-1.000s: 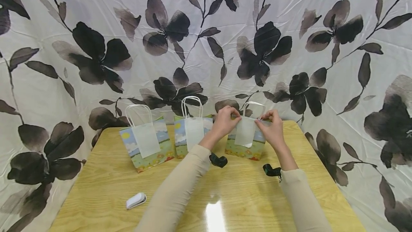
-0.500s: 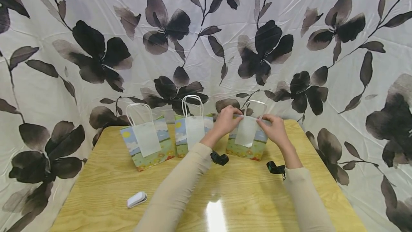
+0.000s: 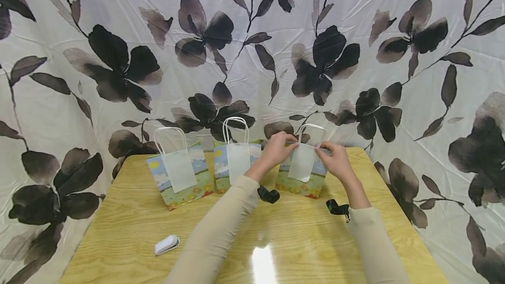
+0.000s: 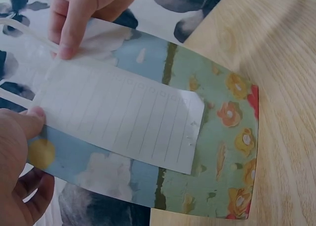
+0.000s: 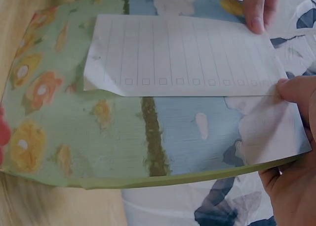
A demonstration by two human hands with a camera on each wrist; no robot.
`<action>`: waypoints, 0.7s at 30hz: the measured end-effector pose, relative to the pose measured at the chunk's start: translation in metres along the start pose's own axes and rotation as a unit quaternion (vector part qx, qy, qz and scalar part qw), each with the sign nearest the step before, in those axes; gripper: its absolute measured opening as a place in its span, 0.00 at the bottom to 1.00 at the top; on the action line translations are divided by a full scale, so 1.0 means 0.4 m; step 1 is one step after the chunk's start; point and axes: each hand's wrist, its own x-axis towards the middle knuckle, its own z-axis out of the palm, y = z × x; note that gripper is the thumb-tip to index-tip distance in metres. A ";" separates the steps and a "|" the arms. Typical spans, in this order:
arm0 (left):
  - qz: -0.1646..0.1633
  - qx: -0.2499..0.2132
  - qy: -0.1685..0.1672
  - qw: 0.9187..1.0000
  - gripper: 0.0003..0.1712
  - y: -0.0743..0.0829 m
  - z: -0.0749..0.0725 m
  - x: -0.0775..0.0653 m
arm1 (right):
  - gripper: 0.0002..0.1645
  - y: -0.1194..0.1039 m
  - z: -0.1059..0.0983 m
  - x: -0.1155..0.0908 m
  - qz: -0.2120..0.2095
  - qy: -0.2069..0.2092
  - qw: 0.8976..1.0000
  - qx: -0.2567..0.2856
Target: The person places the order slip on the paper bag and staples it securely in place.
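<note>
A paper gift bag [image 3: 311,185] printed with sky and flowers stands at the right of the table. A lined checklist sheet [image 4: 133,114] lies flat against its front, one lower corner curling away. My left hand [image 3: 277,148] pinches the sheet's top left corner against the bag's rim, thumb in front and the other fingers behind. At the opposite top corner, my right hand [image 3: 335,157] grips sheet and rim the same way, its thumb [image 5: 292,89] pressing on the paper. White twisted handles [image 3: 313,126] rise between the two hands.
Two similar bags, a left one [image 3: 205,183] and a middle one [image 3: 222,165], stand alongside with white sheets on their fronts. A small white stapler-like device [image 3: 167,245] lies at the front left of the wooden table [image 3: 300,249]. A floral cloth [image 3: 268,78] hangs behind.
My right hand has shifted slightly right and its wrist has swung outward. The left hand has edged slightly right. Both keep hold of the sheet and bag rim.
</note>
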 end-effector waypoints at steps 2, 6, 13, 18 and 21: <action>0.003 0.005 0.005 1.000 0.12 0.001 -0.003 -0.002 | 0.09 -0.002 0.002 -0.001 -0.002 0.004 1.000 0.000; 0.002 0.013 0.007 1.000 0.13 0.003 -0.005 -0.006 | 0.09 -0.001 0.006 -0.002 -0.004 0.006 1.000 -0.004; -0.006 0.013 0.009 1.000 0.13 0.004 0.000 -0.011 | 0.09 0.002 0.009 -0.003 -0.017 0.007 1.000 -0.011; -0.007 0.015 0.009 1.000 0.13 0.006 0.001 -0.012 | 0.09 0.006 0.010 -0.005 -0.026 0.011 1.000 -0.013; -0.009 0.016 0.007 1.000 0.14 0.008 0.002 -0.013 | 0.09 0.009 0.011 -0.008 -0.028 0.015 0.999 -0.015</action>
